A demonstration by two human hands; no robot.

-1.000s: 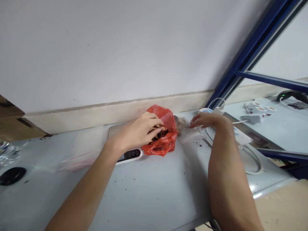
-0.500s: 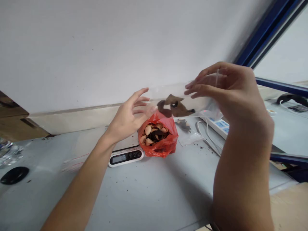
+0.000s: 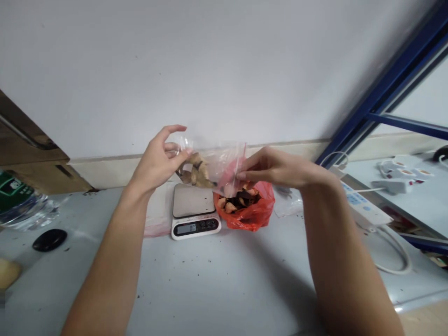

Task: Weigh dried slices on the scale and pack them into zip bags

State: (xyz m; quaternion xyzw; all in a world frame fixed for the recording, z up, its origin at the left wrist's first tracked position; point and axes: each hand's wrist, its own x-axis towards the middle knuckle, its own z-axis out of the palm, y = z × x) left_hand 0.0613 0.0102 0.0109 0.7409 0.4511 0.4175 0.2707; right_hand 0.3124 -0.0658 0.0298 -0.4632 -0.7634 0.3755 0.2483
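Observation:
A clear zip bag (image 3: 227, 161) with several dried brown pieces (image 3: 200, 171) in it hangs sideways between my hands. My left hand (image 3: 152, 161) grips its closed end, thumb against the plastic. At the other end, my right hand (image 3: 276, 168) pinches the bag by its pink-edged zip strip. Below the left part of the bag stands a white digital kitchen scale (image 3: 194, 200), its plate bare and its display seeming to show zero. Beside it, under my right hand, a red plastic bag (image 3: 250, 221) stands open, with dried tan and dark slices (image 3: 241, 200) inside.
Flat clear bags (image 3: 156, 219) lie left of the scale. Farther left are a black oval object (image 3: 50, 240) and a clear bottle (image 3: 31, 210). A power strip (image 3: 367, 210) with a white cable lies right, near a blue frame (image 3: 380, 88). Dark crumbs dot the grey table (image 3: 196, 289).
The zip bag has moved left, over the scale. My right hand has come down and left to its zip edge, and my left hand has closed on its other end. The view has shifted.

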